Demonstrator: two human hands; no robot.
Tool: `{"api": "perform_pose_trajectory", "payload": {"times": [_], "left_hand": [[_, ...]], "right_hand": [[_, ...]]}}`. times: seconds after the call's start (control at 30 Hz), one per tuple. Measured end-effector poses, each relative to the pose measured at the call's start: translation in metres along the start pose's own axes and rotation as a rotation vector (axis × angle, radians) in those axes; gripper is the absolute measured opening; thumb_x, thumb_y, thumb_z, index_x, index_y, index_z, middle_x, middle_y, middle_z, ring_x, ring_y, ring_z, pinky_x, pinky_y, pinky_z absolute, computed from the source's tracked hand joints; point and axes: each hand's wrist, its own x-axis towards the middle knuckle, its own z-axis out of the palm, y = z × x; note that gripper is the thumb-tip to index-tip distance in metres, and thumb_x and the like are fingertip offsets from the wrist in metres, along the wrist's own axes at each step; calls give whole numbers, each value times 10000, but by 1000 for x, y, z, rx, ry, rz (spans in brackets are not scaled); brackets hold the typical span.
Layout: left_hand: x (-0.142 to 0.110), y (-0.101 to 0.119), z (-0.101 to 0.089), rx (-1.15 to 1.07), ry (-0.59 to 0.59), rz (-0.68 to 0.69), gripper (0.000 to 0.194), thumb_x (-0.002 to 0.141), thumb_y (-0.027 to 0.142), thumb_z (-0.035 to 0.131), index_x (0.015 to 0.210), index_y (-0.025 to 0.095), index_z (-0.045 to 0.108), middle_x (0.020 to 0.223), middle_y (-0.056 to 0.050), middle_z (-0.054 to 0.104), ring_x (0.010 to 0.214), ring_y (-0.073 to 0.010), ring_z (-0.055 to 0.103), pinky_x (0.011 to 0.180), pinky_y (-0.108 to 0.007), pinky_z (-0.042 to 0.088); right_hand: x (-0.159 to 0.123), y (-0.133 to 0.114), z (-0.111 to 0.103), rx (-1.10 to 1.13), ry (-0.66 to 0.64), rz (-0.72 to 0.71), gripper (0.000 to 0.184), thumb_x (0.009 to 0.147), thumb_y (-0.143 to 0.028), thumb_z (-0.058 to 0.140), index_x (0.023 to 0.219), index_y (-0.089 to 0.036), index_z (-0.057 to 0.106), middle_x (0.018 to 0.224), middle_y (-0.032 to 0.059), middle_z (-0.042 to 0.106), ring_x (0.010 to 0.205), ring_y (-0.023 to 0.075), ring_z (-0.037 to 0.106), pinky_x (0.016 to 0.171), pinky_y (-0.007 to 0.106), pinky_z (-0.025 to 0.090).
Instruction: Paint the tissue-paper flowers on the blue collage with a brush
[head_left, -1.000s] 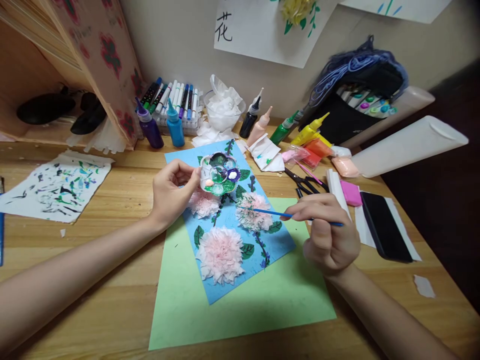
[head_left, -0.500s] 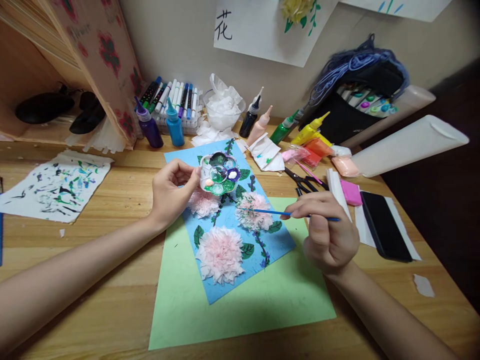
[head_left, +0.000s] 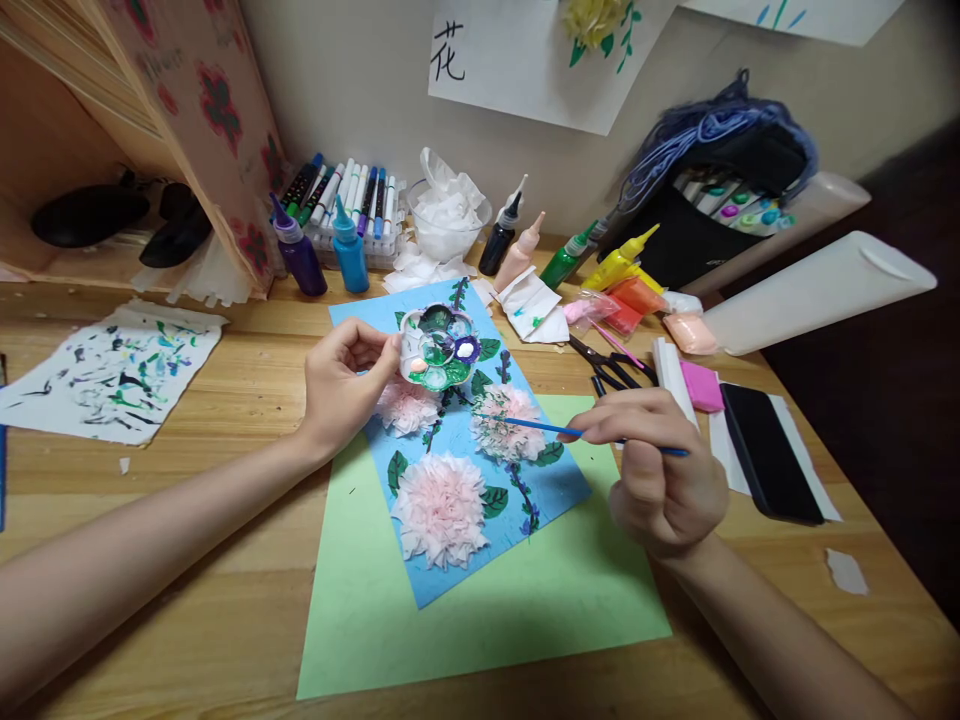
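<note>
My left hand (head_left: 341,385) grips the edge of a small flower-shaped paint palette (head_left: 437,347) with green, white and purple paint, held just above the top of a blue paper (head_left: 559,484). The blue paper carries three pink tissue flowers (head_left: 441,508) with painted leaves and stems. It lies on a green sheet (head_left: 480,610). My right hand (head_left: 660,475) pinches a thin blue paintbrush (head_left: 547,428). The brush tip rests at the right-hand pink flower (head_left: 508,422).
Paint bottles (head_left: 349,258) and a box of markers (head_left: 345,200) stand at the back by a tissue bowl (head_left: 448,215). Scissors (head_left: 604,365), clay packets (head_left: 637,298), a pink eraser (head_left: 703,385) and a black phone (head_left: 769,452) lie to the right. A paint-smeared paper (head_left: 112,372) lies left.
My right hand has shifted slightly right and down; the brush tip stays at the right-hand flower. The left hand and palette have not moved.
</note>
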Motion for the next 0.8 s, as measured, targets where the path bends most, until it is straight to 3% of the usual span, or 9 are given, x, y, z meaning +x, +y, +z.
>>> {"api": "perform_pose_trajectory", "payload": {"times": [0.1, 0.27, 0.47, 0.67, 0.8], "left_hand": [[0, 0, 0, -3, 2, 5, 173, 751, 250, 674, 657, 183, 545, 615, 14, 593, 530, -91, 554, 492, -215, 454], [0, 0, 0, 3, -2, 3, 170, 758, 253, 670, 661, 187, 546, 619, 13, 598, 532, -91, 556, 492, -218, 458], [0, 0, 0, 13, -1, -5, 171, 757, 254, 667, 660, 189, 542, 622, 16, 593, 537, -90, 558, 496, -215, 462], [0, 0, 0, -5, 0, 1, 173, 756, 250, 668, 655, 189, 541, 615, 15, 595, 531, -91, 556, 487, -217, 456], [0, 0, 0, 9, -1, 4, 181, 755, 264, 673, 655, 189, 543, 612, 16, 592, 529, -92, 555, 485, -219, 452]], "right_hand": [[0, 0, -2, -42, -48, -36, 165, 866, -158, 426, 914, -198, 579, 733, 34, 663, 741, 181, 576, 645, 338, 478], [-1, -1, -5, -45, 29, -79, 166, 876, -179, 428, 876, -183, 595, 698, 34, 660, 726, 180, 582, 650, 342, 474], [0, -4, -3, -48, -85, -52, 169, 874, -166, 421, 914, -194, 583, 737, 38, 667, 752, 183, 572, 637, 334, 468], [0, -3, -5, -31, 19, -69, 167, 879, -175, 422, 889, -180, 589, 711, 31, 660, 740, 175, 577, 669, 336, 465], [2, -6, -5, -48, -110, -61, 174, 882, -187, 407, 900, -196, 580, 738, 33, 672, 746, 177, 567, 637, 327, 474]]}}
